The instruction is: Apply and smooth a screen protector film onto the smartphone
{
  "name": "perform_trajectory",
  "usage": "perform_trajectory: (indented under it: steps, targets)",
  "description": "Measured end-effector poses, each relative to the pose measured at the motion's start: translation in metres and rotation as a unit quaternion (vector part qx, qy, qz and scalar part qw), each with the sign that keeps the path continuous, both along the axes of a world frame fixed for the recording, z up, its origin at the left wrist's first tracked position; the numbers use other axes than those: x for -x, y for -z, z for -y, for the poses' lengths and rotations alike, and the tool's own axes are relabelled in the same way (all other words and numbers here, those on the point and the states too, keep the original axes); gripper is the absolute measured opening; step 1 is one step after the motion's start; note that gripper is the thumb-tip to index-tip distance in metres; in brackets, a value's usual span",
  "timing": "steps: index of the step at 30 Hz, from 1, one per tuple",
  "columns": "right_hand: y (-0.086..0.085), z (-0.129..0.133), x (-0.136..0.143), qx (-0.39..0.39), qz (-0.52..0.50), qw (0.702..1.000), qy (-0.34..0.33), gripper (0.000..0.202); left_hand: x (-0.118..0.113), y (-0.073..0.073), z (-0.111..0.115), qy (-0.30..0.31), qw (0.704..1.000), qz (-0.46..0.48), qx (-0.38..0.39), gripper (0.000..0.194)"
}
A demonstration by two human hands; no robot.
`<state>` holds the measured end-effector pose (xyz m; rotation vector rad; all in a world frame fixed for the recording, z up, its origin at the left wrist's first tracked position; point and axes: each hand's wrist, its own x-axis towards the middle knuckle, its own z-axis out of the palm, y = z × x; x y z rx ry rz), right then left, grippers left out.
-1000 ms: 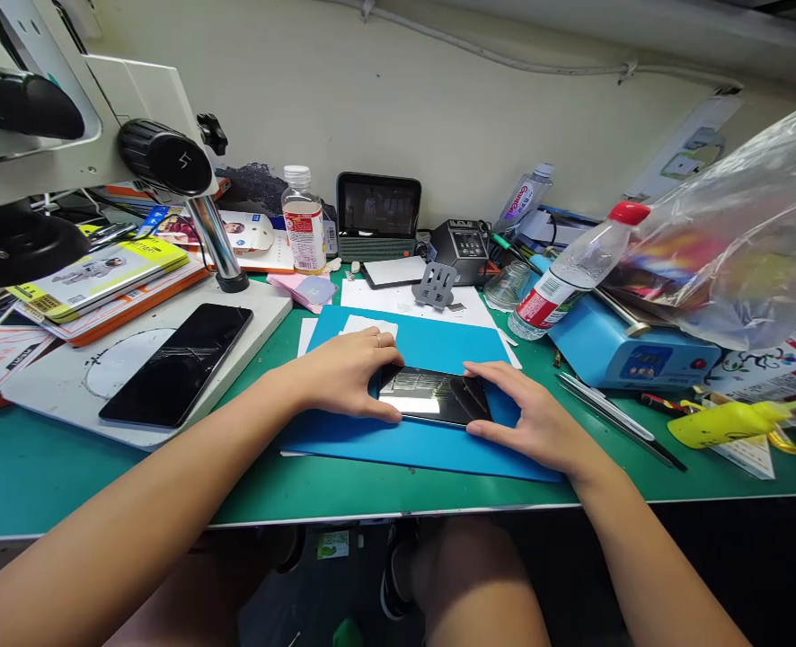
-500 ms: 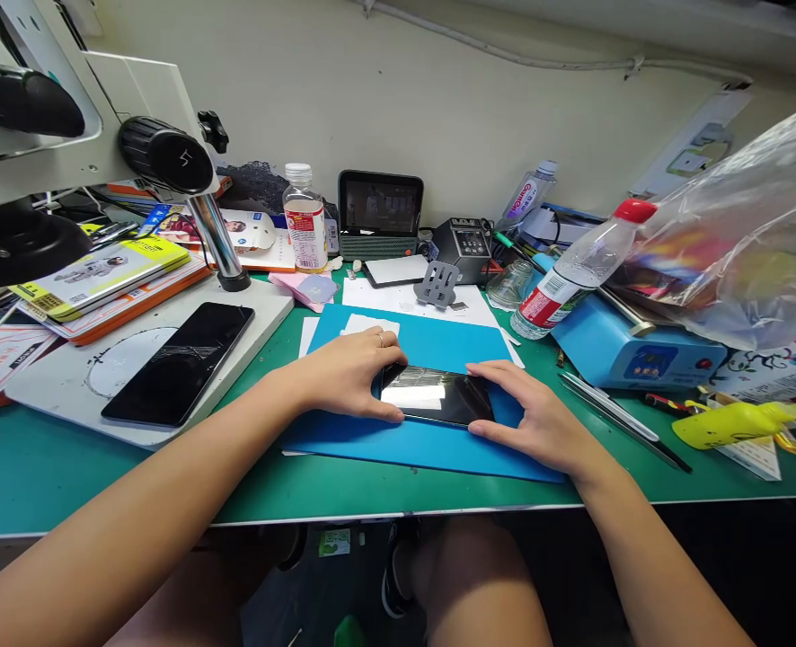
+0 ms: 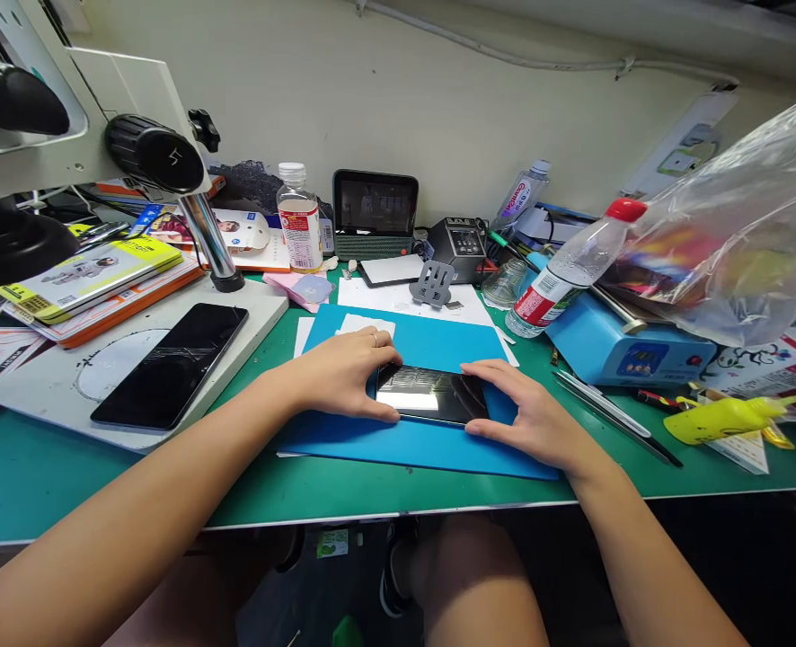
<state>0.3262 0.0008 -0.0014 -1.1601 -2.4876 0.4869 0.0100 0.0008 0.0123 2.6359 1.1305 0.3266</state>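
Note:
A dark smartphone (image 3: 431, 394) with a glossy, reflecting screen lies lengthwise on a blue mat (image 3: 384, 440). Its left end is between the thumb and fingers of my left hand (image 3: 348, 377), which wears a ring. At the other end, my right hand (image 3: 529, 409) grips the corners with thumb below and fingers above. Both hands are closed on the phone's edges, and part of its left end is hidden by my fingers. A white scrap of paper (image 3: 367, 325) sits on the mat just behind my left hand.
On the left, a second phone (image 3: 172, 364) rests on the white base (image 3: 40, 395) of a microscope (image 3: 155, 153). Behind stand a drink bottle (image 3: 299, 220) and a small screen (image 3: 375, 205). To the right are a red-capped bottle (image 3: 552, 292), a blue device (image 3: 631, 346), tweezers (image 3: 617, 418) and a yellow squeeze bottle (image 3: 714, 420).
The whole view has shifted slightly, so things appear a little further left. Both hands keep their hold on the phone, with no clear movement on the mat.

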Motion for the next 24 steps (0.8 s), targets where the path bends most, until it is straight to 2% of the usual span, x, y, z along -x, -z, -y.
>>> perform_trajectory:
  steps: [24]
  targets:
    - [-0.0025,0.0001,0.0017,-0.021,-0.006,1.000,0.006,0.063,0.0005,0.0022,-0.0014,0.008,1.000,0.000,-0.008,0.061]
